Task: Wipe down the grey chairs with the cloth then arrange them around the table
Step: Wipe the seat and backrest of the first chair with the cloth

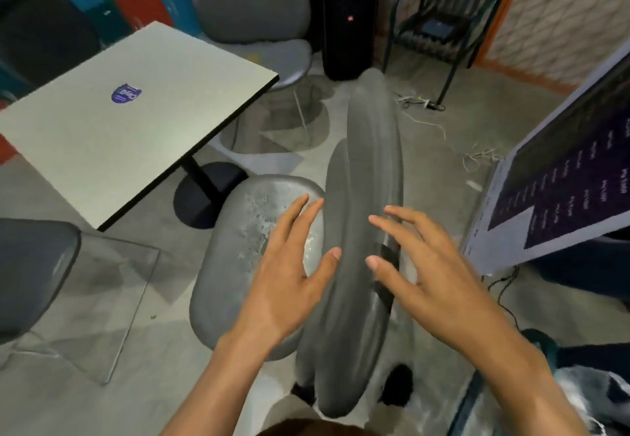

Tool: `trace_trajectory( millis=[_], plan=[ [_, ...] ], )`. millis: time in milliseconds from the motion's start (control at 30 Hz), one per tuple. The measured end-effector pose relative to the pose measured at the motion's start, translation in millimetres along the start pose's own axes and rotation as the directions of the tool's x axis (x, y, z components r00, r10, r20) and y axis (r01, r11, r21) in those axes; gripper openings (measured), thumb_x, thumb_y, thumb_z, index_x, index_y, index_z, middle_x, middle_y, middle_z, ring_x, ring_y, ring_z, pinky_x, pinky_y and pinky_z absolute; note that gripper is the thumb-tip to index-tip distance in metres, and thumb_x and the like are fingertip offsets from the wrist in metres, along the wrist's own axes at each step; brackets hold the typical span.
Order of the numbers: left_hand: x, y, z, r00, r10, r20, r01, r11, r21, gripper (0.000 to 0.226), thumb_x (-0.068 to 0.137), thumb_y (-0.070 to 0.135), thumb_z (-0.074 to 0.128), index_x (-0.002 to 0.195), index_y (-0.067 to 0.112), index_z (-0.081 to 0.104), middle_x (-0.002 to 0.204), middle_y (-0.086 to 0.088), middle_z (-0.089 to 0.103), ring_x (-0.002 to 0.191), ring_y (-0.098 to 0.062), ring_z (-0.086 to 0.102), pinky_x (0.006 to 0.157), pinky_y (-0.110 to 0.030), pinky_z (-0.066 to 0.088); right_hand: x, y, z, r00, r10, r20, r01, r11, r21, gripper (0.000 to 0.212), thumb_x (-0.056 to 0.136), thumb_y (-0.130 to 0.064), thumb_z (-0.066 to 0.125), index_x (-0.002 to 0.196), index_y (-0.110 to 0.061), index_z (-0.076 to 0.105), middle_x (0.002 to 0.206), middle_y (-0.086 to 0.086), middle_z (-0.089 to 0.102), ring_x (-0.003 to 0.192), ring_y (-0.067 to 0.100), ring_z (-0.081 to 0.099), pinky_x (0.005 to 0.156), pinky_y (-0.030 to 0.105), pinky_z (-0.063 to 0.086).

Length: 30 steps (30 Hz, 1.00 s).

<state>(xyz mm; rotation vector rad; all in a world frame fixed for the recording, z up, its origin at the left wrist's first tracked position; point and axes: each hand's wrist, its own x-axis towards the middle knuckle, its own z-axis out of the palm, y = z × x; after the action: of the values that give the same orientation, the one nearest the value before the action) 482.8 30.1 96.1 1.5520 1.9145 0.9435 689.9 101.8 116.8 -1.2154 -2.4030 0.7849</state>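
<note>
Chair [361,231] is sitting at the centre of the frame, its backrest edge-on to us and running from mid-frame down to the bottom edge, with its seat [245,265] spreading out to the left. The seat is looking mottled (damp or scuffed, we cannot tell which). We are holding both hands over it: the left hand [289,272] is hovering above the seat by the backrest, fingers straight and spread, gripping nothing; the right hand [419,265] is reaching from the other side of the backrest, fingers spread and slightly bent, also gripping nothing. Whether either is touching the chair we cannot tell.

No cloth is showing anywhere in the frame, so we are judging that the wiping of this chair is over or set aside, and that the arranging step is now in hand. The table [112,122] is standing at the upper left, with a second grey chair [252,16] beyond its far corner at top centre, and part of a darker chair [30,265] at the left edge.

Next, we are probably needing to close both hands on the backrest and turn or slide the chair left toward the table's near side, keeping its legs away from the table base [204,193].
</note>
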Motion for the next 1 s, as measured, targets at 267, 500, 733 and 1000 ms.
trace_trajectory(
  millis=[267,500,733,1000],
  plan=[
    [6,53,50,0.978,-0.149,-0.143,0.157,0.987,0.046,0.069,0.100,0.044,0.061,0.159,0.039,0.026,0.166,0.026,0.011,0.152,0.006,0.014,0.125,-0.037,0.026,26,57,-52,0.979,-0.159,0.127,0.152,0.986,0.062,0.058,0.098,-0.060,0.045,0.151,-0.036,0.043,0.153,-0.021,0.029,0.144,0.000,0.027,0.112,0.028,0.035],
    [36,67,74,0.960,-0.202,-0.195,0.216,0.975,0.056,0.071,0.099,0.048,0.059,0.160,0.039,0.024,0.166,0.025,0.010,0.151,0.008,0.013,0.120,-0.025,0.023,72,99,-72,0.966,-0.195,0.168,0.178,0.978,0.107,0.065,0.092,-0.068,0.042,0.150,-0.039,0.041,0.152,-0.023,0.027,0.143,0.001,0.029,0.099,0.045,0.053],
    [103,77,87,0.959,-0.182,-0.217,0.202,0.977,0.071,0.072,0.098,0.057,0.054,0.159,0.046,0.017,0.164,0.033,0.006,0.146,0.015,0.014,0.110,-0.014,0.021,142,142,-90,0.957,-0.223,0.185,0.204,0.972,0.116,0.065,0.091,-0.071,0.040,0.150,-0.042,0.039,0.153,-0.026,0.025,0.143,-0.001,0.028,0.094,0.045,0.056],
    [220,85,84,0.944,-0.155,-0.292,0.180,0.982,0.061,0.070,0.097,0.050,0.058,0.158,0.042,0.025,0.163,0.033,0.013,0.147,0.010,0.022,0.108,-0.010,0.024,258,175,-118,0.965,-0.189,0.184,0.159,0.974,0.163,0.058,0.094,-0.054,0.056,0.149,-0.040,0.043,0.149,-0.030,0.029,0.142,-0.004,0.030,0.096,0.044,0.054]
  ],
)
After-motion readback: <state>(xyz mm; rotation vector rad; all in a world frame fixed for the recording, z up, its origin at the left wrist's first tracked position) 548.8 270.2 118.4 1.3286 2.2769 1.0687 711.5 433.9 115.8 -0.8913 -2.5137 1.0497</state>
